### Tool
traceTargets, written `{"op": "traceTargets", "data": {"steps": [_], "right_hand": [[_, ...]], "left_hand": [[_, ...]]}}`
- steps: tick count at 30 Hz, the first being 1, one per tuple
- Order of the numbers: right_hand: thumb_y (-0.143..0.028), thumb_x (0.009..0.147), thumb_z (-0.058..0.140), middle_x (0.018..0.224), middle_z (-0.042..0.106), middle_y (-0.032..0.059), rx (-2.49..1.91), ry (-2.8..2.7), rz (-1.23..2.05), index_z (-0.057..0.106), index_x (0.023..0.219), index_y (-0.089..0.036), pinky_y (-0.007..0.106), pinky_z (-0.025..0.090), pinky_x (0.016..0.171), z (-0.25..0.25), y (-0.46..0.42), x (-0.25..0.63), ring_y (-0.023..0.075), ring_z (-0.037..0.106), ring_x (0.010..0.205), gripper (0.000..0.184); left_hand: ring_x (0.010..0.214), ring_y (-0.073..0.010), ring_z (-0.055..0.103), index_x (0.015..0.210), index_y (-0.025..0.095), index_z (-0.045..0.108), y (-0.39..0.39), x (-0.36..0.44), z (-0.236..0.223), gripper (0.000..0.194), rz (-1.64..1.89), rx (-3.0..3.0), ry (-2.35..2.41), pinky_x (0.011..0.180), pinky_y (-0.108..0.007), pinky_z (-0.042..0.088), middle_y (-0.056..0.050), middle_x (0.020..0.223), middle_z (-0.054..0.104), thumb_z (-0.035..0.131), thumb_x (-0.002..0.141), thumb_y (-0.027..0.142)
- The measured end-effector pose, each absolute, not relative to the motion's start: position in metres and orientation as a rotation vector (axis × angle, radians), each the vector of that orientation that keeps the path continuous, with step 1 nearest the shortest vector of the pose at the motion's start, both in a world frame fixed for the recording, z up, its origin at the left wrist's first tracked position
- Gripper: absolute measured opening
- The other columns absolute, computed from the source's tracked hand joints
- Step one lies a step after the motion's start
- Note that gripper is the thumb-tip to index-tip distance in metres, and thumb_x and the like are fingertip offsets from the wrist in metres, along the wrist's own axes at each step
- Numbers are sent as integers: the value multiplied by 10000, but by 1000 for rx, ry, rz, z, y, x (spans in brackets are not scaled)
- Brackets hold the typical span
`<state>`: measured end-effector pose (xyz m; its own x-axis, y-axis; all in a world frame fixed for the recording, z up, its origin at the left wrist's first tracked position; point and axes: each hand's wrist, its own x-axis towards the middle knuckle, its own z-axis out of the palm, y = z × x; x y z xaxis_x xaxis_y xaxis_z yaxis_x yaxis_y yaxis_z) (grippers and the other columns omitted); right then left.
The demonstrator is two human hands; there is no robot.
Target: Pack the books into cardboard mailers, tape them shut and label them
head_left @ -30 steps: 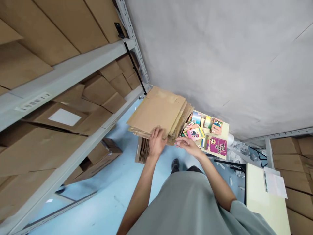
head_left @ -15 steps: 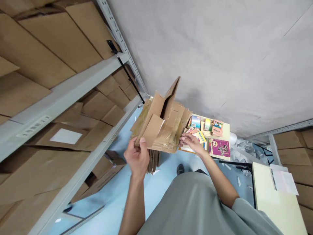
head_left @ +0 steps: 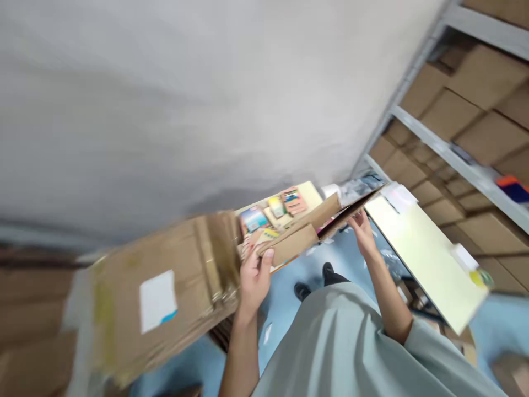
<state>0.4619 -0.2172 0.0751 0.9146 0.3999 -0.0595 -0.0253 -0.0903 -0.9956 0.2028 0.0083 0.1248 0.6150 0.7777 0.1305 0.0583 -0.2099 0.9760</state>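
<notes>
A partly unfolded cardboard box [head_left: 296, 242] with flaps sticking out spans the space between my hands. My left hand [head_left: 253, 278] is closed on its left end, thumb on the near face. At the right end my right hand [head_left: 363, 231] grips the lower edge of a raised flap; some of its fingers are hidden behind the cardboard. Behind the box lie several books [head_left: 293, 200] on a pale table [head_left: 311, 194], partly covered by the cardboard. Left of my left hand is a stack of flattened cardboard boxes [head_left: 182, 259], the top one bearing a white label [head_left: 157, 300].
A grey wall [head_left: 206, 110] rises beyond the books. On the right stands a long cream table [head_left: 425, 264] with papers at its far end. Shelves of brown cartons [head_left: 487, 132] line the right side. My shoes [head_left: 302, 290] are on the blue floor [head_left: 285, 298].
The view has swung to the right. My left hand has carried the cardboard box away from the stack toward the books, and my right hand has taken hold of its other end.
</notes>
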Motion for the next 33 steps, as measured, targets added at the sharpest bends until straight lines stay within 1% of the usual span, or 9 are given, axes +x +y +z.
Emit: {"op": "traceTargets", "data": {"steps": [4,9,12,14,17,20,24,28,33], "right_hand": [[-691,803,879,1766,456,172,-1660,28,87,351,1760,-337,574,503,1246,90,-331,481,354,539,1551,1149],[-622,824,876,1753,493,151,-1685,171,-101,442,1720,-338,578,481,1270,105,-449,478,349,487,1598,1036],[-547,833,856,1734,520,140,-1650,239,-214,503,1671,-320,568,476,1271,101,-504,490,339,501,1588,938],[-506,828,838,1661,597,143,-1620,268,-268,579,1591,-283,547,487,1260,93,-538,507,328,559,1532,836],[-489,797,844,1445,743,147,-1585,320,-289,706,1355,-229,527,520,1219,78,-590,538,320,666,1376,631],[-497,771,873,1268,801,123,-1548,372,-288,730,1168,-225,520,551,1171,61,-637,561,306,714,1240,502],[-507,785,873,1159,793,87,-1532,443,-284,708,1081,-241,504,584,1118,42,-685,571,285,719,1170,431],[-510,776,884,1064,762,62,-1491,561,-312,665,976,-250,512,579,1134,23,-711,568,275,712,1145,394],[-531,735,921,1042,761,55,-1413,717,-362,652,940,-254,539,563,1169,1,-719,566,281,714,1164,437]], "left_hand": [[975,-274,737,1003,224,752,-17,298,117,606,519,1713,455,909,-380,630,-79,962,784,618,971,815],[964,-268,733,1031,228,749,-81,402,117,617,285,1765,205,876,-362,624,-66,967,798,622,956,827],[967,-271,738,1042,229,752,-126,454,117,626,190,1791,77,876,-358,625,-71,979,798,630,941,835],[962,-272,740,1031,227,754,-157,487,115,613,117,1806,25,876,-356,627,-72,959,792,639,941,823],[971,-273,741,1053,216,762,-203,537,106,625,46,1828,9,870,-352,624,-78,972,794,654,932,820],[974,-269,739,1088,205,751,-248,588,92,682,30,1847,43,868,-352,617,-90,1022,802,687,881,851],[1066,-287,747,1144,195,718,-307,648,75,736,-6,1824,55,957,-384,617,-117,1096,795,718,834,862],[1175,-286,727,1165,208,697,-355,693,64,659,-51,1862,17,1065,-398,591,-124,1189,769,709,876,801],[1239,-308,715,1218,222,702,-389,743,46,580,-150,1933,-28,1067,-428,594,-139,1299,750,701,908,711]]}}
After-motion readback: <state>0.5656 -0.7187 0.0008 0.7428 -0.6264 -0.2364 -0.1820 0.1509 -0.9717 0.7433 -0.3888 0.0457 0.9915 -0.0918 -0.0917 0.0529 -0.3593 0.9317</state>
